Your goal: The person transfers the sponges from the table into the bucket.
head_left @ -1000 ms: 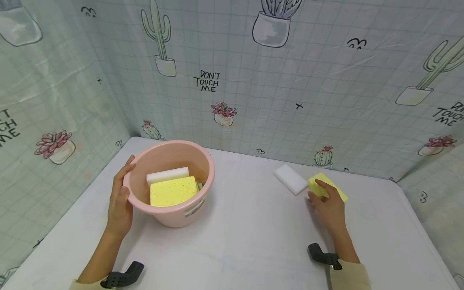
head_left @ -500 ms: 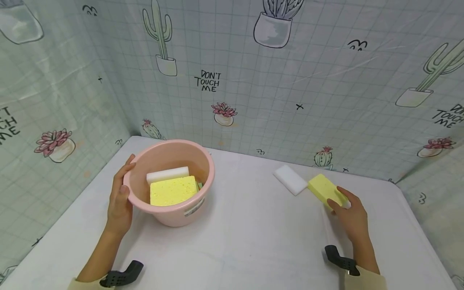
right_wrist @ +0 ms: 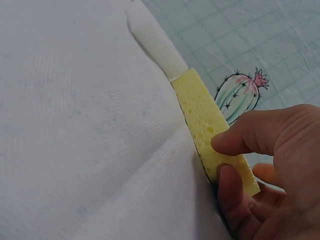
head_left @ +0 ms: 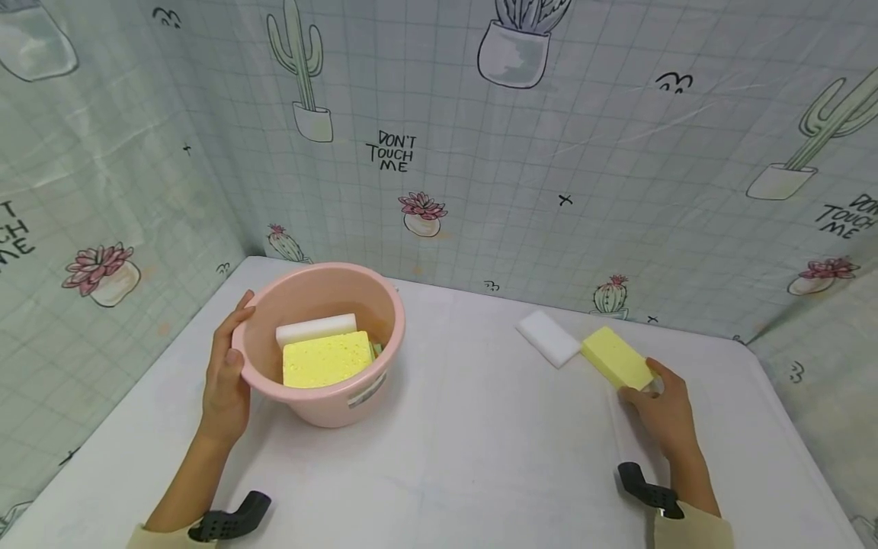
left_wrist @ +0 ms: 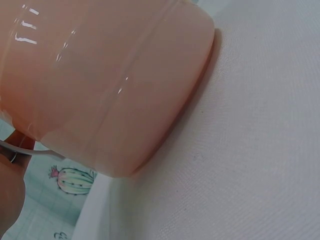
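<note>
My left hand (head_left: 226, 389) grips the left rim of a pink plastic basin (head_left: 325, 412), thumb outside and fingertips over the edge. Inside it lie a yellow sponge (head_left: 325, 360) and a white sponge block (head_left: 315, 329), with a bit of green showing beside them. At the right, my right hand (head_left: 667, 412) pinches the near end of another yellow sponge (head_left: 613, 357) between thumb and fingers. In the right wrist view the thumb presses the porous side of that yellow sponge (right_wrist: 197, 110). A flat white sponge (head_left: 549, 338) lies against its far left corner.
Everything stands on a white cloth-covered table (head_left: 466, 457). A curtain (head_left: 480, 168) printed with cacti rises behind the table's back edge and along both sides. Black camera mounts (head_left: 233, 518) sit on both wrists.
My right hand has moved from over the middle of the yellow sponge to its near right end, and its fingers have closed in there. My left hand and the basin stay put.
</note>
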{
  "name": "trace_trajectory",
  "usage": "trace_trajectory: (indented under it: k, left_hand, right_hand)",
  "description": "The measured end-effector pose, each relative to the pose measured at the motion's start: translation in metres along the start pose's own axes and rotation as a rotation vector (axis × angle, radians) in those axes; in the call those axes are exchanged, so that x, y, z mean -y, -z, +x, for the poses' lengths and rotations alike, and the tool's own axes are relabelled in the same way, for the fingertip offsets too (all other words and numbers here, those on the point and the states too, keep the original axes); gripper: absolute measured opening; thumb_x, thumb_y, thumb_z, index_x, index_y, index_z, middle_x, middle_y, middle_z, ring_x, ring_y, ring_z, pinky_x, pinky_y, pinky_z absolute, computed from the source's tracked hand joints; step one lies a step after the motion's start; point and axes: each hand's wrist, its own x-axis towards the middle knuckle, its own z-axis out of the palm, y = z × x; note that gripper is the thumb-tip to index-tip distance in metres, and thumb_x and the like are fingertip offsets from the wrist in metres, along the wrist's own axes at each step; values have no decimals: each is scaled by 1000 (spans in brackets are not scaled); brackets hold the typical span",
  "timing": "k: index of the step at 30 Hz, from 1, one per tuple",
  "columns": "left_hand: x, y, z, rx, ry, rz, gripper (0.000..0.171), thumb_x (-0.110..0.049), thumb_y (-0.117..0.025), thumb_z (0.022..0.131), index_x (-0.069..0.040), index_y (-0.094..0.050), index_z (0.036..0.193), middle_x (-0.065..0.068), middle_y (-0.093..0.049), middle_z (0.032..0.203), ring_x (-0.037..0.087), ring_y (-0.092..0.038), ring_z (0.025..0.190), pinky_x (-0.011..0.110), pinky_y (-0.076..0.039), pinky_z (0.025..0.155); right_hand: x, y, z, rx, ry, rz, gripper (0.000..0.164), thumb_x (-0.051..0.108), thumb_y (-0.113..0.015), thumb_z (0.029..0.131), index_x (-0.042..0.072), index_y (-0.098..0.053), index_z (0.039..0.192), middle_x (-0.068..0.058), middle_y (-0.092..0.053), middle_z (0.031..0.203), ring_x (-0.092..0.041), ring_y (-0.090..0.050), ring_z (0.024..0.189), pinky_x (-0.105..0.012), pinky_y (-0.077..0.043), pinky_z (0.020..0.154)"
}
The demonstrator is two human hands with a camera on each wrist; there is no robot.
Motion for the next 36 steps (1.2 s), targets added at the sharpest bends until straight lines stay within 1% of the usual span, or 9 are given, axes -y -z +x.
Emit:
trace_trajectory:
  k: [8, 11, 13, 16, 21, 26, 29, 33, 36]
  left_hand:
    - [-1, 2, -1, 0, -5, 20, 52, -32, -44, 96, -8, -38, 143, 4, -20, 157, 24, -19, 142, 19, -34, 103]
    - [-1, 2, -2, -5, 4, 36, 52, -32, -43, 96, -9, -38, 143, 3, -20, 157, 24, -18, 143, 19, -34, 103]
    - [-1, 3, -2, -8, 5, 35, 53, -32, -43, 96, -9, -37, 143, 4, -20, 157, 24, -18, 143, 19, -33, 103]
    - [-2, 3, -2, -14, 9, 38, 53, -33, -44, 96, -9, -37, 143, 3, -20, 157, 24, -17, 143, 20, -32, 104]
    - [1, 3, -2, -2, -8, 27, 53, -31, -43, 96, -8, -36, 144, 4, -19, 158, 25, -18, 143, 19, -34, 103]
    - [2, 2, -2, 8, -19, 34, 52, -30, -42, 96, -9, -36, 144, 5, -18, 158, 25, -19, 143, 18, -36, 101]
    - [3, 2, -2, 0, -18, 44, 52, -30, -42, 96, -9, -37, 144, 5, -18, 158, 25, -19, 143, 18, -36, 101]
    - [3, 2, -2, 3, -16, 53, 52, -30, -42, 96, -8, -37, 144, 5, -18, 158, 25, -18, 143, 18, -35, 101]
    - [3, 2, -1, 8, -17, 53, 52, -30, -41, 97, -8, -36, 144, 5, -19, 158, 25, -18, 143, 18, -35, 102]
  right_hand:
    - [4, -2, -4, -46, -64, 12, 78, 24, -60, 89, 4, -18, 152, -27, -15, 153, -43, -37, 120, -59, -36, 98]
    - [7, 2, -6, -56, -70, 15, 76, 26, -59, 90, 6, -20, 152, -27, -17, 152, -38, -46, 107, -41, -48, 82]
    - [9, 5, -7, -54, -66, 28, 76, 27, -59, 90, 6, -20, 152, -26, -18, 151, -34, -49, 102, -27, -48, 69]
    - [16, 8, -9, -47, -49, 56, 76, 29, -59, 91, 8, -20, 152, -23, -21, 150, -27, -55, 95, -18, -44, 59]
    - [28, 13, -13, -47, 0, 66, 75, 29, -60, 91, 8, -21, 152, -22, -23, 149, -12, -57, 79, -18, -45, 59]
    - [30, 15, -14, -48, 36, 69, 76, 31, -61, 91, 7, -21, 152, -22, -20, 151, -20, -59, 87, -20, -45, 61]
    - [30, 13, -11, -58, 53, 63, 78, 36, -62, 91, 10, -22, 152, -20, -22, 150, -25, -60, 92, -23, -48, 57]
    - [35, 9, -10, -58, 65, 62, 80, 40, -63, 89, 11, -22, 152, -19, -25, 147, -25, -60, 90, -27, -49, 59]
    - [45, 5, -14, -44, 86, 78, 78, 37, -64, 90, 9, -24, 151, -19, -27, 146, -23, -59, 87, -26, -48, 63]
